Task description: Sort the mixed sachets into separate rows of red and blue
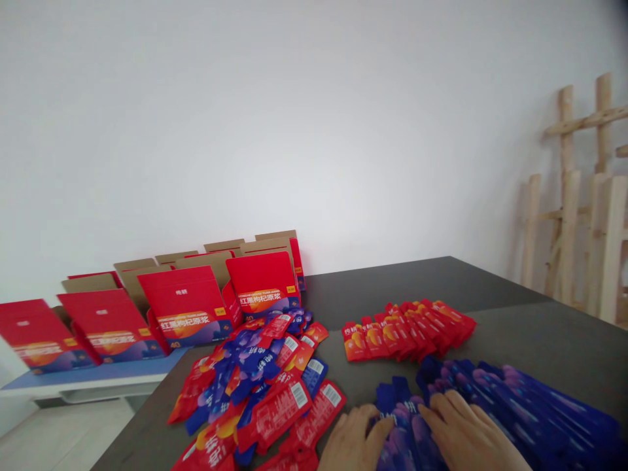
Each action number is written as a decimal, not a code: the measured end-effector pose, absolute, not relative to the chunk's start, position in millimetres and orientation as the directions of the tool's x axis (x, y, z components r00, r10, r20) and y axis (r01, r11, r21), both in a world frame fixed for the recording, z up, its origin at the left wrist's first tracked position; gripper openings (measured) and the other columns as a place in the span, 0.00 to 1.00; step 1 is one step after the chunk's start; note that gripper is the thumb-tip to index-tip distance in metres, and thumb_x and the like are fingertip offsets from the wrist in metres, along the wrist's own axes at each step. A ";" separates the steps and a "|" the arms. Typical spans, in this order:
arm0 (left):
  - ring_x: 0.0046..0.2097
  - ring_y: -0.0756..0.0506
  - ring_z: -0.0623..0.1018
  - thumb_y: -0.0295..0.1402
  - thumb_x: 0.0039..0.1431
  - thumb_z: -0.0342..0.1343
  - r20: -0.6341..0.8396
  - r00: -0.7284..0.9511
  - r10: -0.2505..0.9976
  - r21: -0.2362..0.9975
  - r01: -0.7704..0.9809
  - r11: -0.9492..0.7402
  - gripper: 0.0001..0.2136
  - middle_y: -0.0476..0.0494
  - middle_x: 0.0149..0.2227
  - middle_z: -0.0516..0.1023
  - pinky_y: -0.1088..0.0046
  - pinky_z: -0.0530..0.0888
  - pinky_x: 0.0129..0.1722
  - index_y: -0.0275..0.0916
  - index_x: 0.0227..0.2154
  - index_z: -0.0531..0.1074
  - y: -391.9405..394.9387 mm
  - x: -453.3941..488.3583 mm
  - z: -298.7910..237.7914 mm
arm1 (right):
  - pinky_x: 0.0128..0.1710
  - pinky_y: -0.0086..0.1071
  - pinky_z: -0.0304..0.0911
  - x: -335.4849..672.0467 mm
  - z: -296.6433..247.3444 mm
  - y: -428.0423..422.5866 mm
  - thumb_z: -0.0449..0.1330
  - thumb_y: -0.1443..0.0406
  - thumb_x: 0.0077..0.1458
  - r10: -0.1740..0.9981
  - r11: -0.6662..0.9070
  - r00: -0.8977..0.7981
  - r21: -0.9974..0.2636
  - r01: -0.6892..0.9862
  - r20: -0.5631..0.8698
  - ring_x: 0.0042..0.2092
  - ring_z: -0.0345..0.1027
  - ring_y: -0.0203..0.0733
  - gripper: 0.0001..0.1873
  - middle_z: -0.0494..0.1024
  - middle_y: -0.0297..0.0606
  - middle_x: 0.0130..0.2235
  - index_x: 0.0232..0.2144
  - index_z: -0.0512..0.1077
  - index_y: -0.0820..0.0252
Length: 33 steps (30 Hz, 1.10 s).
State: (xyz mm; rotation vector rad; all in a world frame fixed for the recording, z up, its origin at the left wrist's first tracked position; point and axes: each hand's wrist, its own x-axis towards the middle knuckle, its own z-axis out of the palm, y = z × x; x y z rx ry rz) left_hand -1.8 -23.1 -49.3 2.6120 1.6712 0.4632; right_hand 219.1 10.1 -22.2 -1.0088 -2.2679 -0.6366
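Left hand (352, 438): curled at blue pouches (403, 425); grip unclear
Right hand (466, 428): curled opposite; grip unclear
Blue pouches: on table (377, 284) between hands; uneven squeezing might skew them
Heap (260, 363): near left hand; knocks might scatter it

Dark surface (377, 282), plain white wall (314, 118) behind it, wall brightest above the surface's far edge. Right of the surface: pale timber frame (569, 226), posts plus crossbars. Left of the surface: low blue-topped white stand (53, 383), pale floor (73, 435) below.
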 end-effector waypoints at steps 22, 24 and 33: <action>0.55 0.27 0.69 0.45 0.45 0.64 0.149 0.051 0.988 0.282 0.955 -0.092 0.44 0.27 0.58 0.68 0.46 0.67 0.53 0.32 0.63 0.55 -22.1 59.9 -53.2 | 0.51 0.49 0.53 243.9 -22.7 26.0 0.49 0.62 0.59 0.235 0.640 -0.735 0.468 0.609 0.636 0.45 0.69 0.47 0.17 0.80 0.41 0.43 0.44 0.73 0.61; 0.56 0.25 0.67 0.49 0.42 0.64 0.079 0.044 0.996 0.337 0.939 -0.069 0.47 0.25 0.60 0.65 0.44 0.64 0.55 0.32 0.63 0.54 -20.1 64.5 -47.1 | 0.51 0.50 0.53 245.1 -20.1 26.4 0.51 0.64 0.55 0.241 0.623 -0.727 0.471 0.624 0.643 0.46 0.68 0.49 0.18 0.80 0.42 0.44 0.44 0.73 0.62; 0.61 0.26 0.64 0.42 0.53 0.57 0.119 -0.007 0.993 0.454 0.890 -0.048 0.33 0.30 0.64 0.58 0.43 0.64 0.56 0.33 0.61 0.60 -19.3 66.6 -56.8 | 0.48 0.46 0.55 249.4 -17.6 35.3 0.52 0.65 0.49 0.213 0.564 -0.734 0.533 0.631 0.644 0.47 0.68 0.50 0.21 0.78 0.44 0.46 0.46 0.73 0.60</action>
